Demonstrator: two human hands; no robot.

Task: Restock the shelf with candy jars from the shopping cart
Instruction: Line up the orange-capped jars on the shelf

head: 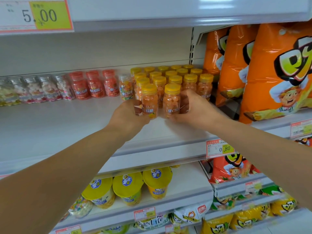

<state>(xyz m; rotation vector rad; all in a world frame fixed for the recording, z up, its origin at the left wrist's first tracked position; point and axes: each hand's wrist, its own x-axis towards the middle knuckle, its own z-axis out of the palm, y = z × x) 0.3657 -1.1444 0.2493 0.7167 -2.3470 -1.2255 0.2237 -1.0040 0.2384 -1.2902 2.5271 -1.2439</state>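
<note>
On the shelf (67, 125), toward its right end, our left grip (128, 115) is wrapping the left jar (149, 102) and our right grip (194, 110) the right jar (172, 100) — both upright, just before the yellow-lidded block (175, 75). We are aiming to slide them back flush with its rows — labels forward.

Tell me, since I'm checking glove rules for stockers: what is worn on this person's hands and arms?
Nothing that shows. The left hand and right hand are ungloved, with no ring visible. The left forearm and right forearm are bare to the frame edges: no sleeves, watch or bracelet in view.
</note>
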